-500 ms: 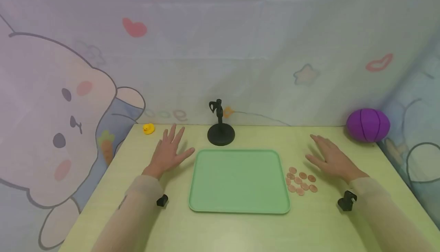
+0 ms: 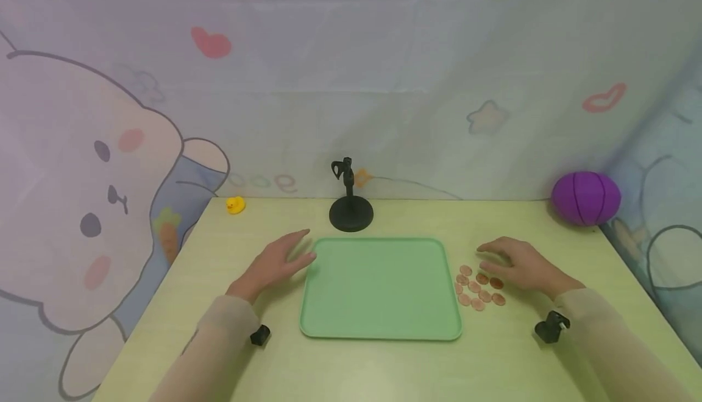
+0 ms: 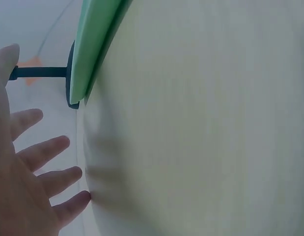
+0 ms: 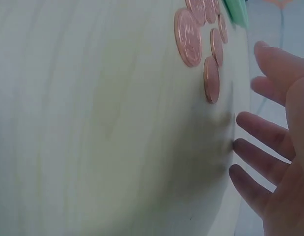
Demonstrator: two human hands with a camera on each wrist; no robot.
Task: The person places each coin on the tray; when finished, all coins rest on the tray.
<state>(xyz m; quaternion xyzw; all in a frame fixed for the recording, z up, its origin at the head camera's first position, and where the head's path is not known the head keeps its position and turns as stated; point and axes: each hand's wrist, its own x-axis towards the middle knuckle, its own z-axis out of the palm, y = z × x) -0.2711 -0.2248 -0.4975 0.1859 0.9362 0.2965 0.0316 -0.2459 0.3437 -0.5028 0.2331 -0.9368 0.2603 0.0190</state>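
My left hand (image 2: 272,267) hovers at the left edge of the green tray (image 2: 381,289), its fingers spread and holding nothing. In the left wrist view those fingers (image 3: 48,150) are apart above the table, near the tray's side. On the right, my right hand (image 2: 521,264) is beside several copper-coloured coins (image 2: 474,287), which lie loosely grouped at the tray's right edge. In the right wrist view the coins (image 4: 187,37) lie flat, and the relaxed fingers (image 4: 262,160) stay apart from them with nothing between.
A black stand (image 2: 351,212) with a round base is behind the tray. At the back left sits a yellow rubber duck (image 2: 236,205); a purple ball (image 2: 585,198) rests at the back right. A printed cloth (image 2: 351,85) hangs behind the table (image 2: 384,368).
My left hand has turned, its fingers swinging right toward the tray. The right hand has lowered and moved slightly left, with its fingers bending a little more. Tray and coins have stayed put.
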